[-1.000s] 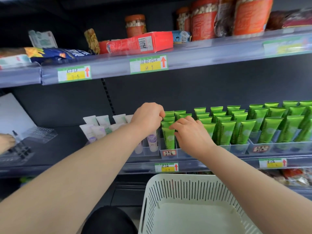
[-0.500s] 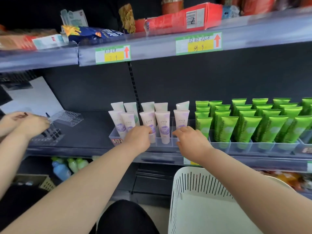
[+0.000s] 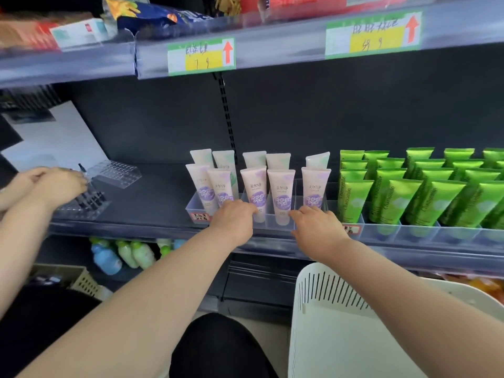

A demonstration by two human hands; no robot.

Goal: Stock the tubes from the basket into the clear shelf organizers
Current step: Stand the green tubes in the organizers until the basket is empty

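Head view of a dark shop shelf [image 3: 152, 192]. My left grip [image 3: 234, 219] and my right grip [image 3: 316, 227] both reached to the front wall of a clear organizer [image 3: 191, 204] at the shelf's edge, backs upward and fingers curled down over its rim. I could not tell whether either grip clasped the organizer or only rested against it; neither held a tube.

Inside that organizer stood the pale tubes [image 3: 257, 192] with purple labels, caps down, in two rows, the left grip touching the front of one. Just to their right, rows of green tubes [image 3: 395, 197] stood in more clear organizers [image 3: 420, 231] along the same shelf.

The white slotted basket [image 3: 327, 323] sat low at my right, beneath my right forearm.

Far left, another person's hands [image 3: 54, 184] rested on a clear rack [image 3: 81, 205]. Yellow price tags [image 3: 201, 56] hung on the shelf above, and bottles [image 3: 131, 253] lay on the one below.
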